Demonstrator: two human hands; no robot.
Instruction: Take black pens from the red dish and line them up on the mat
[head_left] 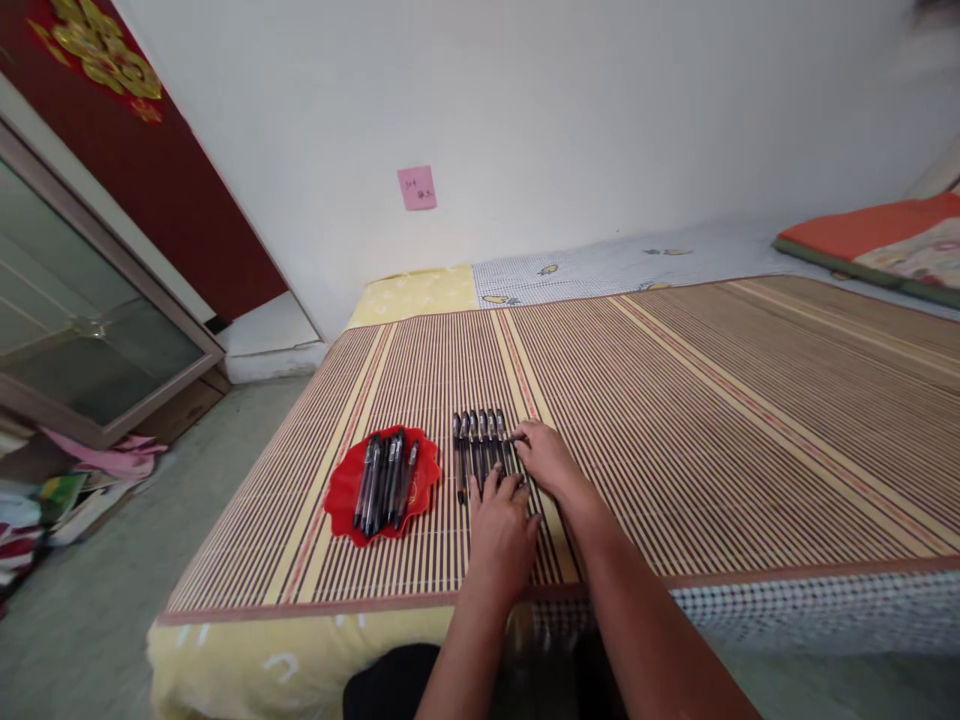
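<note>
Several black-capped pens (481, 430) with clear barrels lie side by side in a row, caps toward the wall. My left hand (501, 525) rests over the lower ends of the row with its fingers spread, hiding some tips. At the row's right side, my right hand (551, 455) has its fingers bent together at the upper end of the rightmost pen, which is partly hidden. To the left, a red scalloped plate (343, 490) bears a pile of similar pens (386, 480).
A striped bamboo mat (675, 420) covers the bed. Folded orange bedding (862, 235) sits at the far right. A pink note (417, 188) is stuck on the white wall. On the left stand a glass-panelled cabinet door (90, 320) and cloth items (112, 455) near the floor.
</note>
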